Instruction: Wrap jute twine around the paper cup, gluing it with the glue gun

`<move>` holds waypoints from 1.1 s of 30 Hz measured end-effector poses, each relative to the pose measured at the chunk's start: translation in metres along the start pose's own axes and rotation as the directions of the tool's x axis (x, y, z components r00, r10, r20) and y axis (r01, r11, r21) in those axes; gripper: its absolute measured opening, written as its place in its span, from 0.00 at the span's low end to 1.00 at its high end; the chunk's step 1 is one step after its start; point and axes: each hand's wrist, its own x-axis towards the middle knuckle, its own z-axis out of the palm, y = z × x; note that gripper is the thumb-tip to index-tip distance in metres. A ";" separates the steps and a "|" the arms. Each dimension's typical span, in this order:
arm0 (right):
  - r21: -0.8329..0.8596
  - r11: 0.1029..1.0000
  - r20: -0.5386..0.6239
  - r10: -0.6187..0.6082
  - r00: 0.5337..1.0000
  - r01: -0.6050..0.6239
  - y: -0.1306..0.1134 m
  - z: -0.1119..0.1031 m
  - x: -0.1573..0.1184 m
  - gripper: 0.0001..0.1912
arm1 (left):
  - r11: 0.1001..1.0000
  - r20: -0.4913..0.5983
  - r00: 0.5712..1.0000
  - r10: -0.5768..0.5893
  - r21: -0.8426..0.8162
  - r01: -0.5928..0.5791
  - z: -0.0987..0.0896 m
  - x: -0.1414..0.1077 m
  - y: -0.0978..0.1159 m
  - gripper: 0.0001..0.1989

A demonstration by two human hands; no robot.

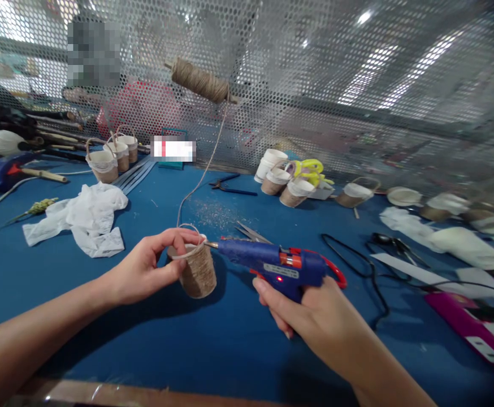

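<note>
My left hand grips a small paper cup by its rim, thumb outside and fingers over the top. Brown twine wraps the cup's side, and its white rim shows. A strand of twine runs from the cup up to a twine spool on the mesh. My right hand is closed round the handle of a blue hot glue gun, whose red light is lit. The gun's metal nozzle points left and meets the cup just below the rim, at its right side.
Scissors and pliers lie behind the cup. Finished twine-wrapped cups stand back left, and more back right. White cloth lies left. A black cable and a magenta power strip are at right. Perforated metal mesh rises behind.
</note>
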 end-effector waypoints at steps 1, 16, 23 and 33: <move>0.001 1.000 -0.001 -0.003 1.000 0.003 -0.002 0.000 0.000 0.17 | 1.000 -0.001 1.000 0.001 0.000 -0.001 0.000 0.000 0.000 0.07; 0.055 0.998 0.007 -0.007 1.000 0.006 0.002 -0.005 0.011 0.16 | 1.000 0.011 1.000 0.000 -0.007 0.000 -0.001 0.000 -0.001 0.06; 0.260 0.965 -0.088 0.067 0.994 -0.042 0.019 -0.028 0.056 0.08 | 0.999 0.017 1.000 0.010 0.031 -0.011 -0.001 0.001 0.000 0.05; 0.028 0.954 -0.230 0.297 0.927 -0.299 0.055 -0.034 0.143 0.15 | 0.995 0.001 0.999 0.041 0.086 -0.041 -0.002 0.003 -0.004 0.03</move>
